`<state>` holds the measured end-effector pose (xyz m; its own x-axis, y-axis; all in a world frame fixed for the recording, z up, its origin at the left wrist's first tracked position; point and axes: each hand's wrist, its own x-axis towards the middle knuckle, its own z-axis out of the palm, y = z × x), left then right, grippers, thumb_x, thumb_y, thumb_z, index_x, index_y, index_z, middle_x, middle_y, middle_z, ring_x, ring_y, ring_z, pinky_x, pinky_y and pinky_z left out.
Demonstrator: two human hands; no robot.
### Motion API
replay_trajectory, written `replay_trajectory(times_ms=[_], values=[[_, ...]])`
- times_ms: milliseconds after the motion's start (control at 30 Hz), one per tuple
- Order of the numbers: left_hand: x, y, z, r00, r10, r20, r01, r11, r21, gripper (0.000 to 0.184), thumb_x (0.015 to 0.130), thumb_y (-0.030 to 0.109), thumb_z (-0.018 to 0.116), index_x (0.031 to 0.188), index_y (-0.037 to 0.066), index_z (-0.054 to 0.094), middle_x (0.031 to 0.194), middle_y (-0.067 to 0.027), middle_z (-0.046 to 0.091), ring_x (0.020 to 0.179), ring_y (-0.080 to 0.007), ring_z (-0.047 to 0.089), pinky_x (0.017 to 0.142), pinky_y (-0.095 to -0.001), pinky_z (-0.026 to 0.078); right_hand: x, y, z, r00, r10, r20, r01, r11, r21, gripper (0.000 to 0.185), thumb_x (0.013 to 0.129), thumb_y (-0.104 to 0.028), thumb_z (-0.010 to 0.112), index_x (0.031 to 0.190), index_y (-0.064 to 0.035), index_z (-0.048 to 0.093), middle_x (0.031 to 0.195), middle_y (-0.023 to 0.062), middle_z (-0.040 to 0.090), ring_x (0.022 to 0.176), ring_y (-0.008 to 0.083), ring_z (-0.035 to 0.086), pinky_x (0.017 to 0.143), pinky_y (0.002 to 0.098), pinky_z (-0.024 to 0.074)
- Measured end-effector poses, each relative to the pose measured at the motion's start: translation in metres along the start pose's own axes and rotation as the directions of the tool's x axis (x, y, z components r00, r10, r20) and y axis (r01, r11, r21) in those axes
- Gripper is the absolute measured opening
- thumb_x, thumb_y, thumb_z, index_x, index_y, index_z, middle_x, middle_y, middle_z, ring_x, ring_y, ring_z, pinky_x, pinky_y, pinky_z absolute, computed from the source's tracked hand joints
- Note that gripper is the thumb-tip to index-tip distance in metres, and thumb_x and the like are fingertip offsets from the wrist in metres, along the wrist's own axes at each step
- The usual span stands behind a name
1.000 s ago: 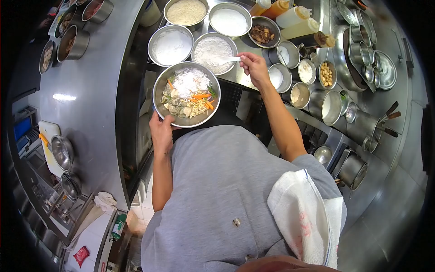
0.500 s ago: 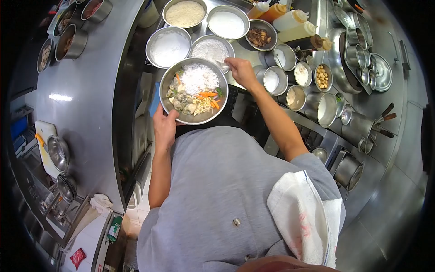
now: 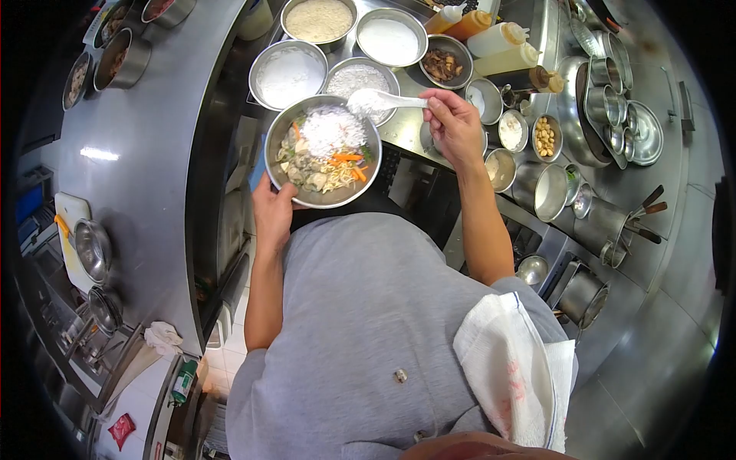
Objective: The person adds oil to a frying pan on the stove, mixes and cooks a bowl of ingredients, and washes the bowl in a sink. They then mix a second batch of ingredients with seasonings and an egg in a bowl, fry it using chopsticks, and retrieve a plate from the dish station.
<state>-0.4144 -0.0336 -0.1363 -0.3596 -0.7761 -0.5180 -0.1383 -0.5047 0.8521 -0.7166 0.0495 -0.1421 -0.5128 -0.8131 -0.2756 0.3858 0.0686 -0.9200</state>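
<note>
My left hand grips the near-left rim of a metal mixing bowl. Inside lie a mound of white powder, carrot strips, bean sprouts and greyish pieces that look like shellfish. Pinched in my right hand is a white spoon by its handle. Its head carries a heap of white powder and hangs between the mixing bowl's far right rim and a bowl of white powder behind it.
Beyond stand more bowls of white powder, a bowl of pale crumbs and a bowl of brown pieces. Squeeze bottles line the back right. Small metal containers sit to the right; a steel counter runs along the left.
My right hand has moved right and turned, bringing the loaded spoon up from the powder bowl into clear sight. The mixing bowl in my left hand has shifted slightly left.
</note>
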Motion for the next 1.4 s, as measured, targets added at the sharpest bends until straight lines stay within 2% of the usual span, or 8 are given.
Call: replay_trajectory(times_ms=[233,433,533,900,1033,1167,1300,1400], values=[[0.005,-0.001,0.011,0.999,-0.015,0.052,0.016,1.0,-0.023,0.045,0.08,-0.002,0.048,0.125,-0.006,0.048,0.107,-0.0163,0.062,0.086,-0.022,0.066,0.067,-0.0307,0.058,0.043,0.065,-0.012,0.811,-0.492,0.317,0.487,0.267,-0.832,0.017,0.081,-0.005,0.058,0.095,-0.0007,0.067,0.09,0.0208,0.066,0.08,0.0395,0.063,0.073,0.0425,0.0501],[-0.016,-0.005,-0.015,0.994,-0.048,-0.1,0.051,0.998,0.022,0.049,0.076,-0.006,0.047,0.125,-0.006,0.048,0.105,-0.0143,0.061,0.084,-0.02,0.065,0.064,-0.0308,0.06,0.042,0.098,-0.009,0.99,-0.116,0.086,0.14,0.62,-0.772,0.017,0.087,-0.009,0.056,0.099,-0.0009,0.066,0.081,0.0151,0.066,0.062,0.0252,0.061,0.06,0.0341,0.0478],[-0.019,-0.016,-0.025,0.992,-0.032,-0.124,0.03,0.999,-0.019,0.049,0.076,-0.006,0.046,0.125,-0.006,0.048,0.105,-0.015,0.062,0.084,-0.0214,0.065,0.065,-0.0324,0.061,0.04,0.092,-0.016,0.988,0.154,-0.027,-0.157,0.974,-0.163,0.015,0.092,-0.011,0.056,0.099,-0.0013,0.065,0.068,-0.0002,0.056,0.05,0.004,0.041,0.044,0.0195,0.0295],[-0.001,-0.001,-0.002,0.998,-0.012,-0.054,0.009,0.998,-0.059,0.042,0.08,-0.001,0.049,0.121,-0.007,0.049,0.105,-0.0156,0.063,0.083,-0.0208,0.067,0.066,-0.0298,0.059,0.004,-0.014,0.018,0.997,-0.029,0.073,0.029,1.0,0.009,0.016,0.093,-0.007,0.056,0.103,0.0018,0.063,0.071,0.0015,0.058,0.051,0.0034,0.043,0.044,0.0174,0.0294],[0.019,0.002,0.008,1.0,-0.025,-0.013,0.022,0.979,-0.204,0.044,0.076,-0.005,0.047,0.12,-0.005,0.05,0.101,-0.0136,0.063,0.078,-0.0198,0.066,0.057,-0.0301,0.06,0.022,-0.006,0.011,0.977,-0.213,-0.015,0.177,0.849,-0.498,0.021,0.093,-0.012,0.056,0.109,-0.0009,0.064,0.071,0.0035,0.061,0.052,0.0109,0.049,0.049,0.0241,0.0377],[0.017,0.014,-0.025,0.984,0.093,-0.15,-0.075,0.989,0.125,0.038,0.078,-0.002,0.049,0.115,-0.003,0.056,0.096,-0.0094,0.065,0.075,-0.0157,0.062,0.061,-0.0292,0.052,0.061,0.006,0.009,0.779,-0.485,0.398,0.432,-0.045,-0.901,0.032,0.086,-0.015,0.062,0.116,-0.0022,0.063,0.092,0.0187,0.063,0.083,0.0377,0.059,0.076,0.0426,0.0465],[0.024,-0.004,-0.094,0.965,0.069,-0.255,-0.163,0.915,-0.369,0.046,0.072,-0.007,0.051,0.118,-0.008,0.053,0.11,-0.0147,0.061,0.098,-0.0224,0.06,0.082,-0.032,0.049,0.101,-0.079,0.11,0.754,-0.504,0.421,0.554,0.144,-0.82,0.026,0.084,-0.01,0.062,0.109,-0.0004,0.064,0.095,0.019,0.062,0.088,0.0351,0.059,0.079,0.0411,0.0467],[0.008,0.011,-0.133,0.909,0.074,-0.411,-0.247,0.888,-0.387,0.042,0.072,-0.005,0.051,0.114,-0.007,0.053,0.108,-0.0136,0.061,0.096,-0.0223,0.06,0.081,-0.0311,0.049,0.133,-0.17,0.228,0.407,-0.716,0.567,0.822,0.018,-0.569,0.019,0.084,-0.006,0.061,0.102,0.0002,0.063,0.089,0.0175,0.062,0.079,0.032,0.06,0.068,0.0372,0.0474]])
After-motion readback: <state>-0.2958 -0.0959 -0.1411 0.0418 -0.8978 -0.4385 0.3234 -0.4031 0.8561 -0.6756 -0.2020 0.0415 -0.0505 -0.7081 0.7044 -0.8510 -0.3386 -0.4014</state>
